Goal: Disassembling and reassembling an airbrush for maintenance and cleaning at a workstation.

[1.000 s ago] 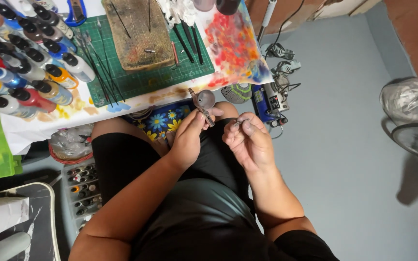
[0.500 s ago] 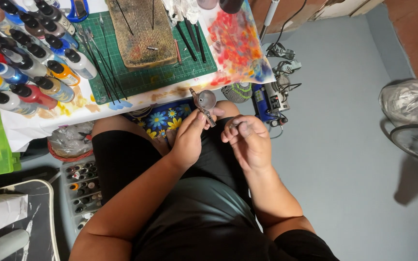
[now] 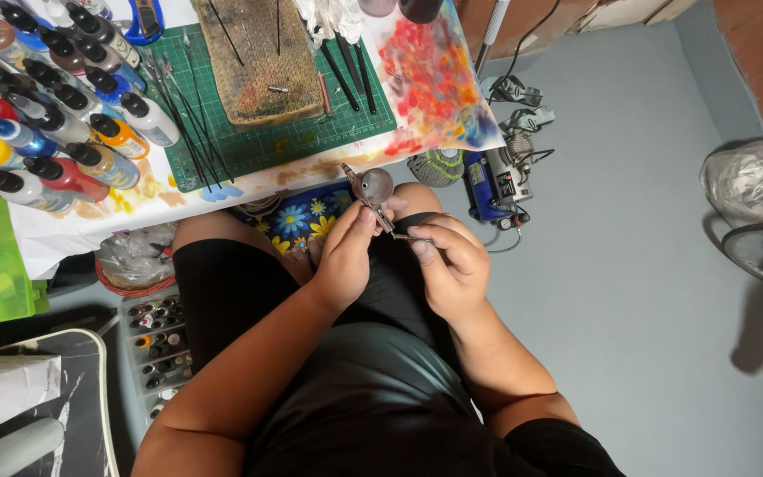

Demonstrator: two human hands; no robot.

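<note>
I sit with both hands over my lap, just below the table's edge. My left hand [image 3: 343, 256] grips a metal airbrush [image 3: 373, 190] by its body, its round paint cup up and its nozzle towards the table. My right hand [image 3: 449, 265] pinches a thin metal part at the airbrush's rear end, fingers closed tight on it. The two hands touch at the fingertips. Which part the right fingers hold is too small to tell.
A green cutting mat [image 3: 258, 132] with a stained block [image 3: 258, 57] and brushes lies on the table. Rows of paint bottles [image 3: 46, 115] stand at left. A small blue compressor [image 3: 494, 185] and cables sit on the floor at right. A tray of small paint pots [image 3: 156, 349] lies below left.
My right hand has moved in from the right and closed on the airbrush's rear end. The left hand has kept hold and tilted the airbrush slightly.
</note>
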